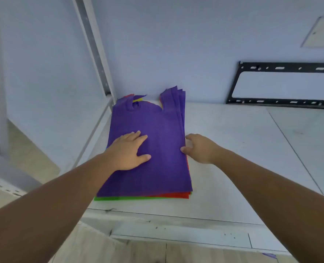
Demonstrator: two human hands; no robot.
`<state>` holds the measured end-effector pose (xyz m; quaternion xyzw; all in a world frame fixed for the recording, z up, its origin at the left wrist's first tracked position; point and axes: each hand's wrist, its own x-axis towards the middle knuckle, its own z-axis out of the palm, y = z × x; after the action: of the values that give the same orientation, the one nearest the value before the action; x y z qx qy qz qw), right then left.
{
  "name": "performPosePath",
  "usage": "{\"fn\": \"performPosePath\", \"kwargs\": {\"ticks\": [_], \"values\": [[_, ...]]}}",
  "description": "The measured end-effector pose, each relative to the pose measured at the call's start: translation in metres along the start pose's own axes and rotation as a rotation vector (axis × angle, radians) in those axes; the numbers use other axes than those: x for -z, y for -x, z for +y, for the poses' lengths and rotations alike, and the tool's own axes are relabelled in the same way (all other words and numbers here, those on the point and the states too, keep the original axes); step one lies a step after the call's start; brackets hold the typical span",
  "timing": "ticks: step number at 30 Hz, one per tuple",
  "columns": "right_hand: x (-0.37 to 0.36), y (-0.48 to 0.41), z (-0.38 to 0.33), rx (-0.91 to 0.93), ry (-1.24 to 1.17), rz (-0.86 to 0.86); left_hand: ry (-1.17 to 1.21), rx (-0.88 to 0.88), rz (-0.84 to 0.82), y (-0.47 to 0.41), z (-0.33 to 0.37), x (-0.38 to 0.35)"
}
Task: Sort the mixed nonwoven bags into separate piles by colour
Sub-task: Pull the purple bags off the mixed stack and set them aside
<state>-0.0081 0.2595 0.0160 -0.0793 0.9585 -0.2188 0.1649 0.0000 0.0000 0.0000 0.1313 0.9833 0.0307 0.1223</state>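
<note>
A stack of flat nonwoven bags lies on the white table (pixel 233 168) near its left edge. Purple bags (pixel 157 126) are on top, their handles pointing at the wall. Red (pixel 178 195) and green (pixel 119 198) edges stick out at the stack's near end, and a bit of yellow (pixel 137 100) shows at the far end. My left hand (pixel 128 151) rests flat on the top purple bag with its fingers spread. At the stack's right edge is my right hand (pixel 199 148), its thumb and fingertips touching the purple edge; whether it pinches a bag I cannot tell.
A black metal wall bracket (pixel 279 85) leans against the wall at the back right of the table. A white upright post (pixel 94 46) stands by the stack's far left corner. The floor (pixel 34 154) drops away beyond the table's left edge. A purple scrap (pixel 269 255) lies low right.
</note>
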Motion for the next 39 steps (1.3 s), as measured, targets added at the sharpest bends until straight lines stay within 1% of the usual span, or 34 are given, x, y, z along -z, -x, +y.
{"fn": "performPosePath", "kwargs": {"ticks": [3,7,10,13,19,21,23,25,36,39], "values": [[-0.004,-0.001,-0.001,-0.014,-0.038,0.028,0.019,-0.091,0.067,0.010,0.003,0.000],[-0.008,0.001,-0.007,-0.031,-0.036,0.034,0.040,-0.280,0.040,0.031,0.032,-0.006],[-0.009,0.003,-0.009,-0.045,-0.044,0.054,-0.007,-0.342,0.021,0.040,0.051,-0.014],[-0.009,0.006,-0.010,-0.049,-0.074,0.051,-0.047,-0.374,0.064,0.044,0.059,-0.022],[-0.010,0.019,-0.004,-0.127,-0.166,0.085,0.127,-0.388,0.171,0.045,0.054,-0.016],[-0.010,0.023,0.000,-0.137,-0.188,0.147,0.228,-0.357,0.190,0.045,0.052,-0.012],[-0.008,0.026,0.001,-0.137,-0.220,0.240,0.395,-0.302,0.207,0.044,0.050,-0.010],[-0.005,0.031,-0.002,-0.137,-0.277,0.280,0.510,-0.266,0.237,0.042,0.047,-0.009],[-0.002,0.047,-0.002,-0.106,-0.513,0.120,0.566,-0.200,0.204,0.046,0.046,-0.007],[-0.004,0.051,-0.003,-0.100,-0.611,0.076,0.602,-0.168,0.157,0.047,0.048,-0.005]]}}
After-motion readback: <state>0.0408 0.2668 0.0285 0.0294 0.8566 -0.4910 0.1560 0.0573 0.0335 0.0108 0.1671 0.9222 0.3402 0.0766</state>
